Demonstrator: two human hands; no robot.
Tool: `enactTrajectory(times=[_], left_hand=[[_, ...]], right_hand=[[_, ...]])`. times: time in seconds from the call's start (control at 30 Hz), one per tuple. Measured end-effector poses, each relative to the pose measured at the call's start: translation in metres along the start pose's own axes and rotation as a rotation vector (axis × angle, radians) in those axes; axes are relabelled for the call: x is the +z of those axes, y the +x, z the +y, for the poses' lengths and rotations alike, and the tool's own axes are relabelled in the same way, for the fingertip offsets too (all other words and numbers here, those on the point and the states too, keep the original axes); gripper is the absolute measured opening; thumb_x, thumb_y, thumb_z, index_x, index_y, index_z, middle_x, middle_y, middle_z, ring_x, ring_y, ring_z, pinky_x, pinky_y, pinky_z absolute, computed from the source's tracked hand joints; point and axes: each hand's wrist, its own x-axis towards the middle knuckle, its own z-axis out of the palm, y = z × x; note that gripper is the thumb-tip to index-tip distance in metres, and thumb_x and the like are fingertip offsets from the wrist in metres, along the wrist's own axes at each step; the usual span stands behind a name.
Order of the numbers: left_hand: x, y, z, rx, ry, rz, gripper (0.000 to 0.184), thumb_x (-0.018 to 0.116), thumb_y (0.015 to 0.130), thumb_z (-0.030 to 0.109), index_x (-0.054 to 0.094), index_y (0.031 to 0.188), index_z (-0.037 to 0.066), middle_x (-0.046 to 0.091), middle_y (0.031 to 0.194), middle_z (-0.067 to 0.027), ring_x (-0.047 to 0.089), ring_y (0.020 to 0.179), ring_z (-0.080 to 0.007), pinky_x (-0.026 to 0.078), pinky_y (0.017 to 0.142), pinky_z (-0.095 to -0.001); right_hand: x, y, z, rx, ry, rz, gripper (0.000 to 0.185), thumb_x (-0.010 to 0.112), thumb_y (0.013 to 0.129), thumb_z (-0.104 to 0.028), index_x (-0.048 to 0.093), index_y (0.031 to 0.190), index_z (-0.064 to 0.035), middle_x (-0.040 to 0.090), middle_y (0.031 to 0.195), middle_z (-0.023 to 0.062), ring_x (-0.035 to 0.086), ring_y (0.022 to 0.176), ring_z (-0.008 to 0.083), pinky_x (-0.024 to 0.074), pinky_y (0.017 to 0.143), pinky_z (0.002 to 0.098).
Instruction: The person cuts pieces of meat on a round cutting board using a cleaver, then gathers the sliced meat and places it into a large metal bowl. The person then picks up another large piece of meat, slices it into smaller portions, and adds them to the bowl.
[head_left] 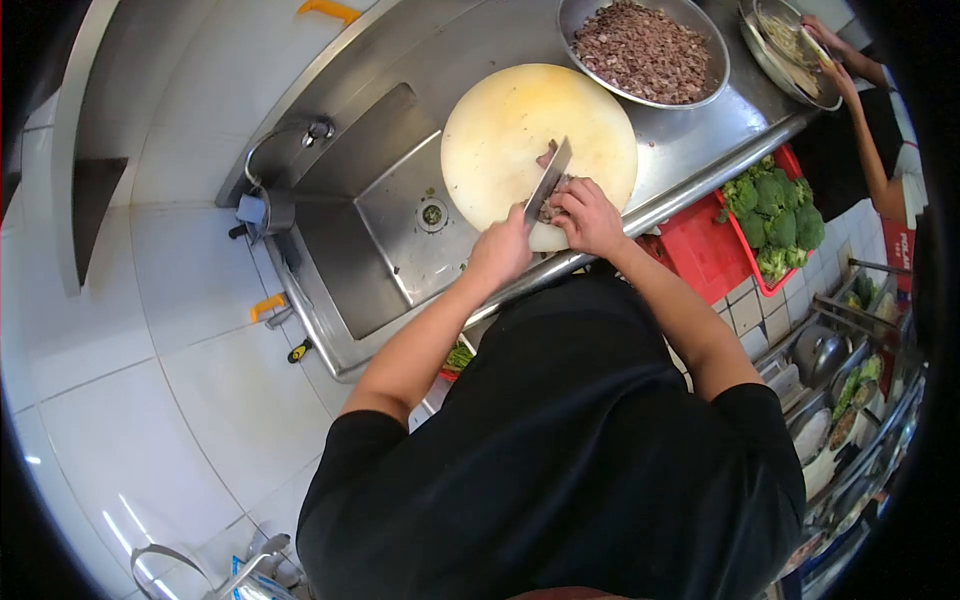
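Note:
My left hand [503, 248] is closed round the handle of a cleaver [549, 180], its blade slanting up and to the right over a round, pale yellow cutting board [500, 130]. My right hand [592, 217] lies beside the blade with its fingers curled down on a piece of meat [548, 210], partly hidden under them. A small bit of meat [545, 158] rests on the board on the other side of the blade. Beyond the board stands a large metal bowl [722, 75] heaped with chopped brownish meat [640, 50].
A steel sink [375, 240] with a drain [432, 214] lies left of the board. On the right are a red crate [762, 275] of broccoli [775, 210] and a red tray [700, 245]. Another person's hands [835, 60] are at a metal bowl [765, 55] at the upper right.

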Motion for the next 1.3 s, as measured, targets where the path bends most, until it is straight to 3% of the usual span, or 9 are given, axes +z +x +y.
enactTrajectory(times=[0.2,0.3,0.43,0.53,0.67,0.73,0.97,1.17,1.3], left_hand=[[-0.022,-0.025,0.006,0.056,0.008,0.030,0.025,0.053,0.104,0.020,0.049,0.119,-0.001,0.068,0.086,-0.0350,0.068,0.085,-0.0540,0.052,0.079,-0.0633],[-0.026,-0.053,0.009,-0.053,0.117,-0.096,0.025,0.054,0.104,0.019,0.049,0.119,0.000,0.068,0.087,-0.0358,0.068,0.086,-0.0542,0.052,0.079,-0.0628],[0.005,0.006,0.011,0.032,0.004,0.027,0.024,0.052,0.104,0.020,0.048,0.118,0.000,0.068,0.087,-0.0352,0.068,0.085,-0.0538,0.052,0.078,-0.0623],[-0.002,0.017,0.017,0.042,-0.010,-0.010,0.024,0.052,0.105,0.020,0.047,0.118,0.001,0.068,0.088,-0.0361,0.068,0.087,-0.0537,0.052,0.078,-0.0619],[0.008,-0.059,-0.029,-0.064,0.008,-0.093,0.027,0.054,0.104,0.021,0.045,0.118,0.000,0.068,0.086,-0.0354,0.067,0.086,-0.0559,0.051,0.076,-0.0638],[0.006,-0.055,-0.018,-0.099,-0.012,-0.092,0.027,0.054,0.104,0.022,0.046,0.118,0.000,0.068,0.086,-0.0352,0.067,0.086,-0.0566,0.051,0.076,-0.0645],[-0.013,0.024,0.026,0.007,0.026,-0.004,0.027,0.052,0.104,0.021,0.050,0.123,0.001,0.069,0.091,-0.0344,0.069,0.090,-0.0531,0.052,0.084,-0.0618],[-0.040,-0.043,0.013,-0.040,0.109,-0.139,0.027,0.052,0.104,0.021,0.050,0.121,0.000,0.070,0.092,-0.0348,0.069,0.091,-0.0531,0.052,0.084,-0.0614],[-0.024,-0.033,0.019,-0.049,0.046,-0.112,0.025,0.052,0.104,0.020,0.050,0.118,-0.001,0.069,0.092,-0.0358,0.068,0.091,-0.0536,0.052,0.083,-0.0611]], right_hand=[[0.002,0.001,0.004,0.014,0.000,-0.054,0.029,0.078,0.078,-0.013,0.068,0.105,-0.0079,0.062,0.100,0.0101,0.062,0.100,0.0318,0.0537,0.089,0.0401],[0.002,0.001,0.004,0.017,0.026,-0.039,0.028,0.077,0.078,-0.013,0.068,0.104,-0.0073,0.062,0.101,0.0107,0.061,0.098,0.0325,0.0538,0.087,0.0411],[0.001,0.001,0.005,0.048,0.050,-0.088,0.027,0.077,0.078,-0.012,0.067,0.102,-0.0070,0.063,0.101,0.0116,0.061,0.096,0.0332,0.0539,0.086,0.0417],[-0.002,-0.001,0.001,0.052,0.060,-0.090,0.026,0.077,0.078,-0.012,0.067,0.102,-0.0070,0.063,0.100,0.0119,0.062,0.096,0.0337,0.0540,0.086,0.0418],[0.001,-0.002,0.006,0.014,0.036,-0.006,0.025,0.078,0.079,-0.013,0.068,0.102,-0.0084,0.063,0.099,0.0092,0.063,0.094,0.0315,0.0550,0.082,0.0400],[0.001,-0.003,0.003,0.028,0.027,0.005,0.024,0.077,0.079,-0.014,0.068,0.101,-0.0091,0.063,0.096,0.0074,0.063,0.093,0.0298,0.0556,0.079,0.0387],[0.006,-0.004,0.009,-0.017,0.034,0.006,0.024,0.076,0.080,-0.012,0.068,0.102,-0.0091,0.063,0.098,0.0079,0.062,0.095,0.0299,0.0554,0.082,0.0395],[0.005,-0.006,0.006,0.011,0.008,-0.016,0.026,0.077,0.079,-0.014,0.069,0.104,-0.0096,0.064,0.100,0.0063,0.063,0.097,0.0283,0.0558,0.083,0.0384],[-0.001,-0.004,0.001,0.049,-0.006,-0.025,0.026,0.077,0.079,-0.015,0.069,0.103,-0.0091,0.064,0.100,0.0066,0.063,0.096,0.0284,0.0561,0.084,0.0382]])
